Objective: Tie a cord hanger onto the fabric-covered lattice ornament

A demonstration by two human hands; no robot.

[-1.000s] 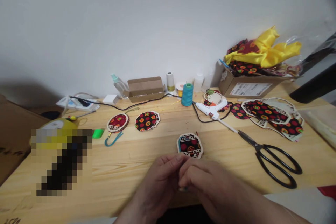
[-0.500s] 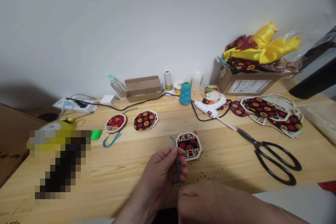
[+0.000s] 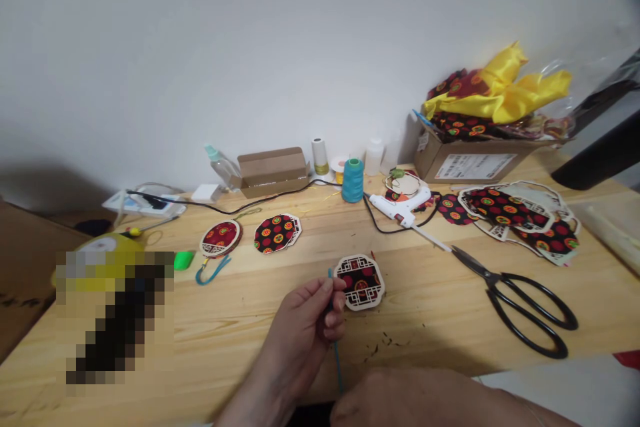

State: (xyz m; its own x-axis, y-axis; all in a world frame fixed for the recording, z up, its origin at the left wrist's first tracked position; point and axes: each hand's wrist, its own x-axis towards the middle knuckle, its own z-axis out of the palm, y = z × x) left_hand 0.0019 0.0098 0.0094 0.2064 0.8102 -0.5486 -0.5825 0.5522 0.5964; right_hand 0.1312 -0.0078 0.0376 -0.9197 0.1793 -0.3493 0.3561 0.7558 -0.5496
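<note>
My left hand [image 3: 310, 320] pinches a thin teal cord [image 3: 336, 350] between thumb and fingers, its top end poking up beside a small fan-shaped piece of white lattice wood over red patterned cloth [image 3: 360, 281] that lies on the wooden table [image 3: 450, 307]. The cord runs down to my right hand [image 3: 400, 397] at the bottom edge. Only the back of that hand shows; its fingers are hidden where the cord's lower end reaches it.
Black scissors [image 3: 520, 303] lie to the right. A white glue gun [image 3: 403, 207], a teal thread spool [image 3: 353, 180], other patterned pieces [image 3: 276, 232], a round piece with a teal tassel [image 3: 220, 239] and cardboard boxes [image 3: 475, 160] with yellow cloth stand further back. A blurred yellow object sits left.
My hands have drawn apart: the right hand has dropped toward the bottom edge, stretching the teal cord down from my left hand, which stays beside the lattice piece.
</note>
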